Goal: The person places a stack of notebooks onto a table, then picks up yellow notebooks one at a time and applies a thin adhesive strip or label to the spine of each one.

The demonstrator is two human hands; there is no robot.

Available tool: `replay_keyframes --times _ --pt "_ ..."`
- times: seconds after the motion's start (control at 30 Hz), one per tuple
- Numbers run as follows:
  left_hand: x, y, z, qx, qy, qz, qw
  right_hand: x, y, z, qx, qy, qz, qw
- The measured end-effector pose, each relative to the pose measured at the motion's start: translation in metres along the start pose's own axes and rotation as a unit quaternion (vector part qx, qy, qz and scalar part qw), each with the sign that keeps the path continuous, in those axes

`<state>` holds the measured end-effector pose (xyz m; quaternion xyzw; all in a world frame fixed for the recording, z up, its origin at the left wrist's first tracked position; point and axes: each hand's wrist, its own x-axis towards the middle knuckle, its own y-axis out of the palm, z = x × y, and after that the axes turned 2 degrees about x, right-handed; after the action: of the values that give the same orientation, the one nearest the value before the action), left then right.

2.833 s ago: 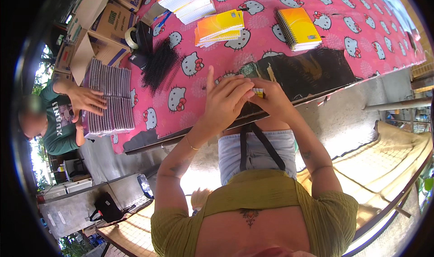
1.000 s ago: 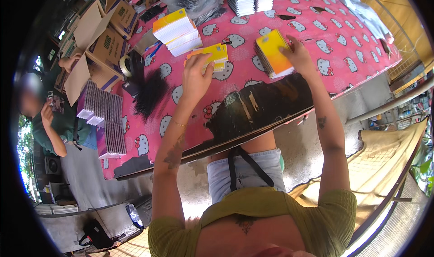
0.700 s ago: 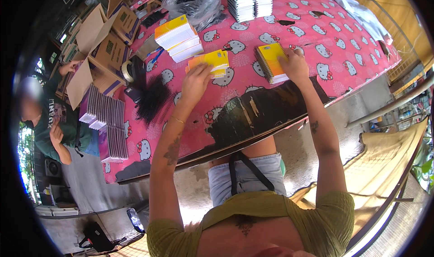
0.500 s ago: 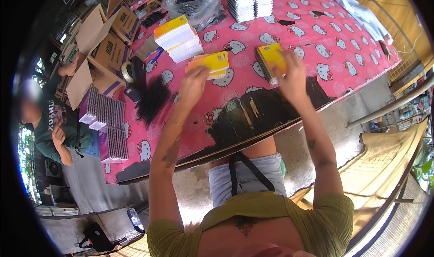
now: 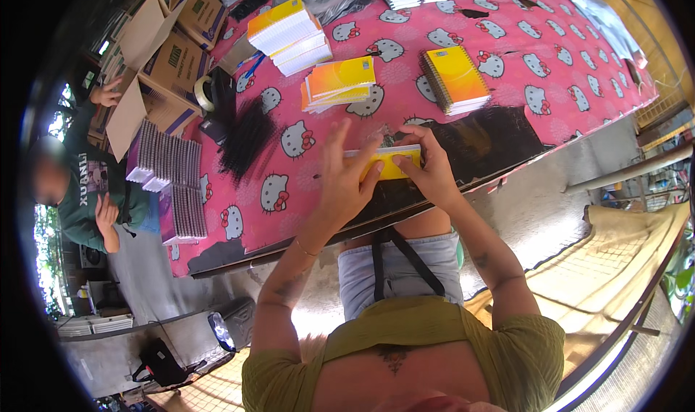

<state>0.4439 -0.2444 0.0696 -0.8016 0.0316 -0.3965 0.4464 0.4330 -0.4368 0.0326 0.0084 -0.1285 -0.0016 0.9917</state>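
Note:
Close to the table's near edge, both my hands meet at a small yellow notebook [image 5: 394, 167], tipped so that its white page edge faces up. My left hand [image 5: 344, 179] has its thumb against the cover at the left end, the other fingers stretched past it. Gripping the right end is my right hand [image 5: 432, 171], thumb on the cover and fingers behind. Beyond them lies a loose fanned pile of yellow-orange notebooks [image 5: 339, 85]. To its right sits a neat stack of yellow notebooks with dark spiral binding [image 5: 456, 79]. Whether the held notebook has a coil is hidden.
A taller yellow notebook stack [image 5: 289, 39] stands behind the loose pile. Black binding coils [image 5: 247, 140], a tape roll [image 5: 204, 95] and purple notebook stacks [image 5: 163, 166] lie left. Cardboard boxes [image 5: 174, 68] and another person [image 5: 94, 187] are further left. Torn black patches mark the pink tablecloth [image 5: 289, 224].
My left hand has come back from the loose pile and my right hand has left the spiral-bound stack. They now meet near the table edge, with a yellow notebook between them.

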Motion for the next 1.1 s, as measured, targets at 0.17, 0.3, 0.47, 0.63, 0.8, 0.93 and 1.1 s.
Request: replay_keyframes --times 0.17,0.3,0.47,0.63,0.8,0.93,1.1 --pt "-0.017 0.013 -0.004 -0.208 -0.124 -0.034 0.970 -0.003 0.008 -0.007 0.097 -0.032 0.019 0.995" --pt "-0.024 0.021 0.002 -0.158 -0.135 -0.024 0.978 -0.006 0.010 0.000 0.051 -0.005 0.028 0.998" --pt "-0.012 -0.009 0.022 -0.157 -0.114 -0.013 0.981 -0.012 -0.012 0.003 0.016 0.041 0.068 0.997" --pt "-0.037 -0.058 0.158 0.232 -0.176 0.024 0.956 -0.011 -0.006 0.008 0.016 0.063 0.075 0.995" --pt "-0.033 -0.047 0.145 0.148 -0.147 -0.060 0.976 -0.011 -0.012 0.006 0.009 0.065 0.056 0.996" --pt "-0.022 -0.029 0.107 0.274 -0.048 -0.023 0.960 -0.011 -0.014 0.001 0.012 0.010 0.042 0.999" --pt "-0.036 -0.027 0.111 0.057 -0.099 -0.005 0.993 -0.013 -0.013 0.007 0.023 0.069 0.061 0.996"
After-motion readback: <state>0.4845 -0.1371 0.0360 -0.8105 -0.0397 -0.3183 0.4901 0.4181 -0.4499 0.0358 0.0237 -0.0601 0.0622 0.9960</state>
